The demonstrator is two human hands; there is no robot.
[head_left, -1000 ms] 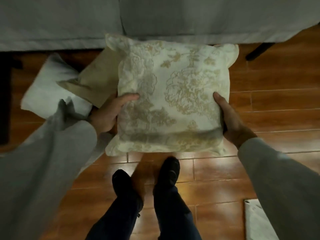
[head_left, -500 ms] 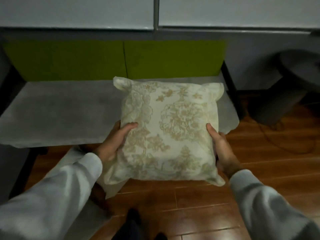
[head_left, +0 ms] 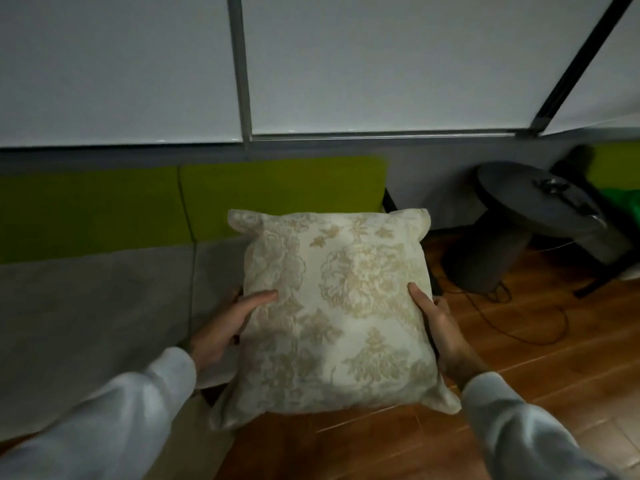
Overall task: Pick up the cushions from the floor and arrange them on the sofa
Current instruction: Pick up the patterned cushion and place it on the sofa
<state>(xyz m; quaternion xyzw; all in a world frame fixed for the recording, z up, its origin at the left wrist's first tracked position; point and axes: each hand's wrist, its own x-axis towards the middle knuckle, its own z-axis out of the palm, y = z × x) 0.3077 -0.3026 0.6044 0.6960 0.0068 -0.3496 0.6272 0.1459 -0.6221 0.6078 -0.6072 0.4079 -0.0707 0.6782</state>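
Cushion [head_left: 337, 306], cream with a gold floral print, is up off the floor over the sofa [head_left: 104, 299] seat's right end; left hand [head_left: 225, 323] grips its left edge, right hand [head_left: 441, 327] its right.

Your way to the grey sofa seat [head_left: 104, 299] lies open up to its green backrest [head_left: 277, 188]; the round side table [head_left: 530, 199] crowds the right.

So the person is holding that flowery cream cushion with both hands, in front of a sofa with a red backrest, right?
Not quite: the head view shows the sofa's backrest is green, not red. The rest holds: the left hand and right hand grip the flowery cream cushion in front of the sofa.
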